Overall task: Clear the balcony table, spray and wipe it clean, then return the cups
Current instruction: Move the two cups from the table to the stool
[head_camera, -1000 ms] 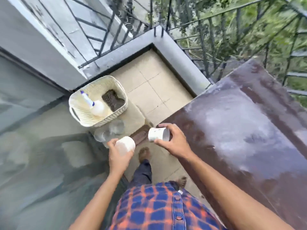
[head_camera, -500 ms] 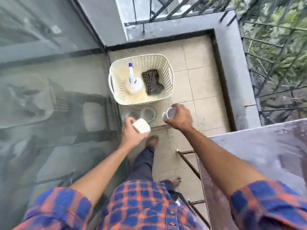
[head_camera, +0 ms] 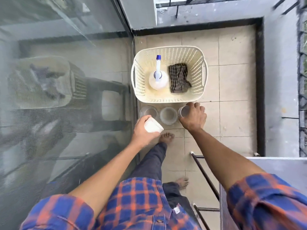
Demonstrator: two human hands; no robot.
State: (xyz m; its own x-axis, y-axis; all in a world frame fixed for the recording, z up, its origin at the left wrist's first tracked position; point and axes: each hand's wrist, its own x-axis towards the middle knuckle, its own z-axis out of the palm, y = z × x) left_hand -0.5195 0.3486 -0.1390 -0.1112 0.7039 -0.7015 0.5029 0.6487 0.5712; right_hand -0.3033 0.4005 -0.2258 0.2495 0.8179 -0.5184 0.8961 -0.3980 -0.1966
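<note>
My left hand (head_camera: pixel 142 132) grips a white cup (head_camera: pixel 152 125), tilted on its side, low above the tiled floor. My right hand (head_camera: pixel 193 117) holds a second cup (head_camera: pixel 183 111) right at the floor, just in front of the cream basket (head_camera: pixel 169 99). Two clear glasses stand on the tiles, one (head_camera: pixel 149 112) beside the glass door and one (head_camera: pixel 168 115) between my hands. Inside the basket are a white spray bottle (head_camera: pixel 158 77) with a blue nozzle and a dark checked cloth (head_camera: pixel 179 78). The table's corner (head_camera: pixel 274 165) shows at the lower right.
A glass door (head_camera: pixel 66 97) runs along the left. A grey parapet (head_camera: pixel 280 80) with a black railing closes the balcony on the right and far side. The table's dark metal legs (head_camera: pixel 204 175) stand by my bare feet (head_camera: pixel 166 136).
I have turned away from the table and bent toward the floor. Both hands have carried their cups down to the glasses in front of the basket; the right one now reaches the tiles.
</note>
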